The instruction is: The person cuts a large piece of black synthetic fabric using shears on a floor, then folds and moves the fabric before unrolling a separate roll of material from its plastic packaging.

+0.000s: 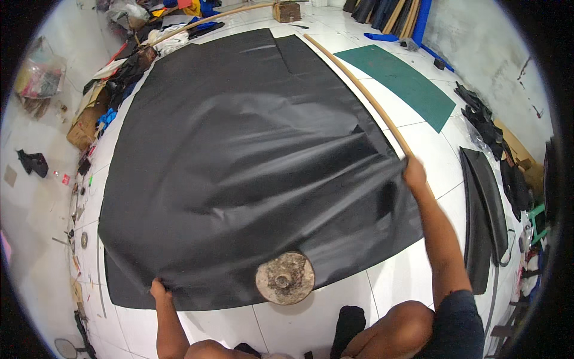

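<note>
A large black sheet, smooth and slightly glossy like vinyl or synthetic leather, lies spread over the white tiled floor in front of me. My left hand is closed on the sheet near its front left edge. At the right edge, my right hand is closed on the sheet, and creases run from there across the middle. A long light wooden stick lies along the sheet's right side and reaches my right hand. On the front edge sits a round, worn, stone-like weight with a raised centre.
A green flat sheet lies on the floor at the far right. Folded black material rests beyond my right arm. A wooden block stands at the back. Piled fabric and bags line the left wall. Rolls lean at the back right.
</note>
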Available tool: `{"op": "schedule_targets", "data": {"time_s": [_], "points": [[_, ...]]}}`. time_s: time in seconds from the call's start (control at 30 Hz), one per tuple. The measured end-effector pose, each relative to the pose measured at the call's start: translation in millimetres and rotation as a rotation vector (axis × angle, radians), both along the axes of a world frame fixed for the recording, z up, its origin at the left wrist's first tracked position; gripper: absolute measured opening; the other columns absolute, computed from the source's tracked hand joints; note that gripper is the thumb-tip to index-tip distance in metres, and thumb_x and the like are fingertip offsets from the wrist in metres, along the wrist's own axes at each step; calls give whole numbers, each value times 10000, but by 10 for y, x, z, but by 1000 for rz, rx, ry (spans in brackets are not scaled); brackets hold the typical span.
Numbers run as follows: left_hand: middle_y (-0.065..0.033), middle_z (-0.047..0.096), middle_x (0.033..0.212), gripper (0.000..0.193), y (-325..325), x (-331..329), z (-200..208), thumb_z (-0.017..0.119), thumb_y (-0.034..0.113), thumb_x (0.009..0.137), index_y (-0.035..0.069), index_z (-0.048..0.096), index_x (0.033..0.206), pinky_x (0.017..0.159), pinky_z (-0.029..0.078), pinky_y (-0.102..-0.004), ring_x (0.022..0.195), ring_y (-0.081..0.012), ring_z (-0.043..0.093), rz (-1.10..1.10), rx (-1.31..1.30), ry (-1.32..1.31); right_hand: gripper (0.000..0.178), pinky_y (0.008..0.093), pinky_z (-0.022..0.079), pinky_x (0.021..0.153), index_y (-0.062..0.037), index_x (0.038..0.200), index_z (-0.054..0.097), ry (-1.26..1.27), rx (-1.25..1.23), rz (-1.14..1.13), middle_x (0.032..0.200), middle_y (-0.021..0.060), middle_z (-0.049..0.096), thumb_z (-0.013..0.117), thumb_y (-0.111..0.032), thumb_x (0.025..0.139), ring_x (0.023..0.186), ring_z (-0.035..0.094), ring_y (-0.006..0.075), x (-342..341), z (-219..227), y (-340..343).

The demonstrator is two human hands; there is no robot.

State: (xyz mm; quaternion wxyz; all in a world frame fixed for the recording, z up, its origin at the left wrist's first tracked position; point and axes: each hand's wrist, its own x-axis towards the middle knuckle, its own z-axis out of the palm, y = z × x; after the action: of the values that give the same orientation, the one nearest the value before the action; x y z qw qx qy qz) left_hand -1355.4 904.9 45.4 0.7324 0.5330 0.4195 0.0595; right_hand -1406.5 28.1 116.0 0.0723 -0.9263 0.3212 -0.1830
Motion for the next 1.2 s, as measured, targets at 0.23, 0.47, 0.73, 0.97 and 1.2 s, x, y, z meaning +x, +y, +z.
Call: {"op": "schedule_targets", "data": {"time_s": [0.23,0.47,0.73,0.97,1.2], "points": [[-71,552,1099,350,-335,962,1019,578,228,876,82,510,1187,650,468,-320,874,-176,543,30,45,-286,303,488,461,918,-10,1086,638,-319,-219,16,1127,255,628,523,-163,851,1082,584,425,1342,2304,-648],[-154,608,1122,386,-153,986,1996,612,179,861,-39,558,1175,889,493,-398,1006,-272,600,-131,80,-489,257,383,485,825,-78,1053,695,-712,-635,175,1017,142,689,662,-137,804,944,642,303,-96,2454,-943],[-154,536,1231,433,-278,-64,87,611,95,780,-75,532,1170,957,430,-452,1090,-302,538,-102,140,-28,275,462,502,830,-102,1100,656,1,-27,-142,1153,123,606,477,-122,892,1059,600,341,-1063,-58,27],[-57,578,1007,263,-814,-405,-21,662,188,822,90,565,1046,580,443,-312,837,-187,551,-57,24,141,352,451,475,927,-95,1240,570,101,66,-490,1253,173,526,512,-171,902,1116,562,380,-1464,-284,-179],[-167,514,1267,480,-232,-458,70,633,184,823,15,488,1248,987,429,-427,1165,-296,503,90,-196,-286,526,398,475,947,-27,1389,371,-860,1266,-313,1318,173,512,489,-327,973,1165,537,293,-1818,-801,22]]}}
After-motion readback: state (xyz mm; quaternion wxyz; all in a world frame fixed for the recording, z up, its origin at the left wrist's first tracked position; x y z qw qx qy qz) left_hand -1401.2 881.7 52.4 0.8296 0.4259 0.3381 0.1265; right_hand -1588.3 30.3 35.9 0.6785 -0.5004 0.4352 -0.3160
